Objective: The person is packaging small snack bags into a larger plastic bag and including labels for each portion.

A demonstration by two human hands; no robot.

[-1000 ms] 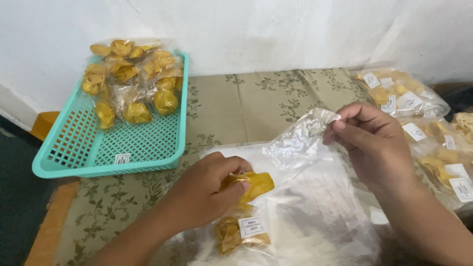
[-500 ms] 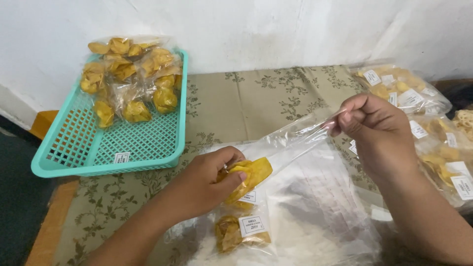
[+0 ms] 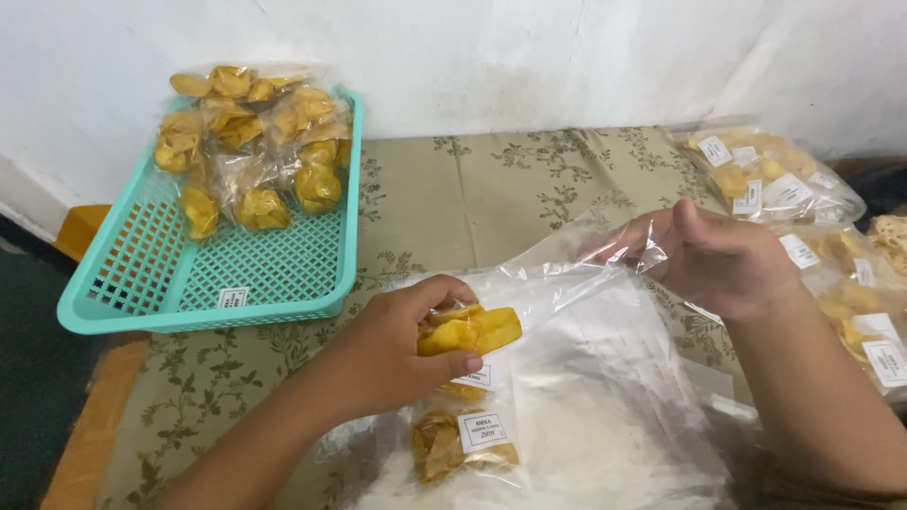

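From the head view, we see our left hand (image 3: 402,345) closed around a small stack of yellow chips (image 3: 470,331), holding them just at the mouth of a clear plastic bag (image 3: 557,283). Our right hand (image 3: 718,260) pinches the far end of that bag and keeps it stretched above the tabletop (image 3: 491,189). We judge the step in hand to be filling: the chips sit at the opening, not yet inside. The next move calls for the right hand to keep the mouth open and steady while the left slides the chips in without cracking them.

Below the left hand lies 1 filled, labelled packet (image 3: 463,439) on a pile of empty clear bags (image 3: 614,425). A teal basket (image 3: 189,283) at the far left holds finished packets (image 3: 250,142), and more labelled packets (image 3: 765,175) lie at the right.
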